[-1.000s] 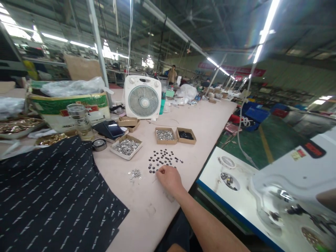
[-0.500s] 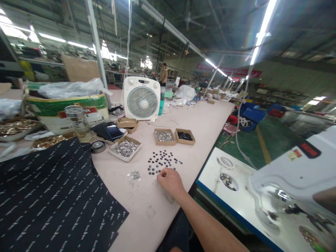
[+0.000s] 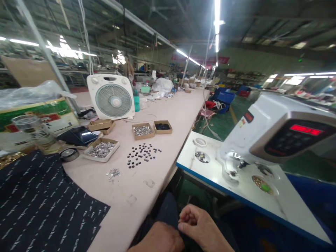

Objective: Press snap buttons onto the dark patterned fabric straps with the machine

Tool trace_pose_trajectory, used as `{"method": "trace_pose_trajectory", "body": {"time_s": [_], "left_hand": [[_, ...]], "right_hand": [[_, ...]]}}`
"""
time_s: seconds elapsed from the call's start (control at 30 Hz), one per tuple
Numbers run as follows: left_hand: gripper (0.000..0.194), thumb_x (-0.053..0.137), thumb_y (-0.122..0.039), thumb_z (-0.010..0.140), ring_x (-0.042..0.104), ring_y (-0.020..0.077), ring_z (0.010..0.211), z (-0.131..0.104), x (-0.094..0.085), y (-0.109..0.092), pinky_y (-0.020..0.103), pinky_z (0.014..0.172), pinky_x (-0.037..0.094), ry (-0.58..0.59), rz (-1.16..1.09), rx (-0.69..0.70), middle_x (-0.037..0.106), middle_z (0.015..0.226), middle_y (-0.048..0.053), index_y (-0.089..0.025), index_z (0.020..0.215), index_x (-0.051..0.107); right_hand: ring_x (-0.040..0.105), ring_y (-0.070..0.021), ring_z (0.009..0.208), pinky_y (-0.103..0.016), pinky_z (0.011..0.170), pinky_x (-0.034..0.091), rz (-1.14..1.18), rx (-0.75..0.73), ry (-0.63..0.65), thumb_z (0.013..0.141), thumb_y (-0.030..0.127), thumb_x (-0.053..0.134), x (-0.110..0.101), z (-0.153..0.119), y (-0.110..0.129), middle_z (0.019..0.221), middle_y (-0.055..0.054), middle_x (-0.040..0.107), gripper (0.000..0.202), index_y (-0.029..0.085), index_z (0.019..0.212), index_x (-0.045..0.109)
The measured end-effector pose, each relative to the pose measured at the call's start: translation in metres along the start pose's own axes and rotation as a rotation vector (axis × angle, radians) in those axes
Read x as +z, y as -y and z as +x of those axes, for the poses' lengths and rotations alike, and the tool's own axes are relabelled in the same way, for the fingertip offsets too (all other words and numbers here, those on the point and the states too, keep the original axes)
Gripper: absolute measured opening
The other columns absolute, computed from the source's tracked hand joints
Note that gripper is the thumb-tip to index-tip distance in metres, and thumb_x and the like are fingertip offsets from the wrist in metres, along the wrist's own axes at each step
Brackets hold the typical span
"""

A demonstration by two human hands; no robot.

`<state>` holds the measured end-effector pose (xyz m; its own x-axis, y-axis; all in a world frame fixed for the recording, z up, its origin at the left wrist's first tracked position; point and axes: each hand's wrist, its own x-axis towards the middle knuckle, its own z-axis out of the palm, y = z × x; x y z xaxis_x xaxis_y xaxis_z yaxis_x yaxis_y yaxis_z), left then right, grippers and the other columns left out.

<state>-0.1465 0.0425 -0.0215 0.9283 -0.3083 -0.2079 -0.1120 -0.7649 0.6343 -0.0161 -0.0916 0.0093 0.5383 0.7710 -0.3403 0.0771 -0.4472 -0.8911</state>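
**Low between pink table (image 3: 118, 214) and white machine (image 3: 262, 122), with both hands near**

From the head view: holds left hand (image 3: 162, 238) and right hand (image 3: 198, 224) just beside each other at lower middle, right of the table edge. Shows mainly the back of the left hand; cannot tell its grip, with fingertips hidden. Curls the right hand's fingers in toward the thumb; cannot tell of anything pinched there.

Has dark round pieces (image 3: 144, 155) spread loose mid-table, farther off and left of the hands, well apart from both. Has a silver pile (image 3: 114, 173) near them, to the left. Beyond, sets a cardboard box (image 3: 144, 136) of silver bits just beside a box of black bits (image 3: 163, 131); farther left, a pale tray (image 3: 101, 159) of silver bits. Lays patterned black cloth (image 3: 52, 206) near left; stands a white fan (image 3: 114, 100) far left. Glows red at right on the machine's display (image 3: 306, 130).
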Motion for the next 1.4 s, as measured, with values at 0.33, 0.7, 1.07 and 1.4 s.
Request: {"method": "trace_pose_trajectory", "body": {"time_s": [0.33, 0.7, 1.07, 1.4], "left_hand": [[0.023, 0.061, -0.018, 0.073, 0.052, 0.0237, 0.085, -0.026, 0.017, -0.037, 0.038, 0.072, 0.038, -0.167, 0.313, 0.078, 0.062, 0.092, 0.005, -0.019, 0.095, 0.055], [0.024, 0.047, -0.016, 0.086, 0.052, 0.0226, 0.077, -0.036, 0.011, -0.067, 0.037, 0.066, 0.035, -0.395, 0.316, 0.221, 0.063, 0.087, 0.009, -0.015, 0.106, 0.059], [0.019, 0.045, -0.016, 0.097, 0.051, 0.0208, 0.077, -0.047, 0.007, -0.072, 0.036, 0.070, 0.033, -0.449, 0.226, 0.272, 0.065, 0.087, 0.008, -0.013, 0.108, 0.059], [0.019, 0.051, -0.012, 0.089, 0.052, 0.0214, 0.075, -0.048, 0.010, -0.070, 0.036, 0.066, 0.033, -0.480, 0.220, 0.258, 0.065, 0.087, 0.008, -0.012, 0.105, 0.061]], "right_hand": [[0.060, -0.0128, 0.071, -0.024, 0.066, 0.046, 0.228, 0.080, -0.067, 0.073, 0.020, 0.073, -0.001, -0.078, -0.032, 0.078, 0.000, 0.068, 0.013, 0.017, 0.083, 0.065], [0.065, -0.0122, 0.070, -0.021, 0.064, 0.047, 0.179, 0.000, -0.004, 0.080, 0.014, 0.069, -0.008, -0.099, -0.025, 0.075, 0.002, 0.070, 0.006, 0.018, 0.083, 0.070], [0.068, -0.0115, 0.075, -0.021, 0.070, 0.052, 0.152, -0.113, -0.043, 0.082, 0.012, 0.067, -0.001, -0.109, -0.022, 0.084, 0.002, 0.073, 0.011, 0.020, 0.090, 0.069], [0.067, -0.0102, 0.075, -0.019, 0.068, 0.047, -0.030, -0.235, -0.055, 0.086, 0.010, 0.064, 0.002, -0.113, -0.020, 0.084, 0.003, 0.072, 0.011, 0.019, 0.091, 0.067]]}}
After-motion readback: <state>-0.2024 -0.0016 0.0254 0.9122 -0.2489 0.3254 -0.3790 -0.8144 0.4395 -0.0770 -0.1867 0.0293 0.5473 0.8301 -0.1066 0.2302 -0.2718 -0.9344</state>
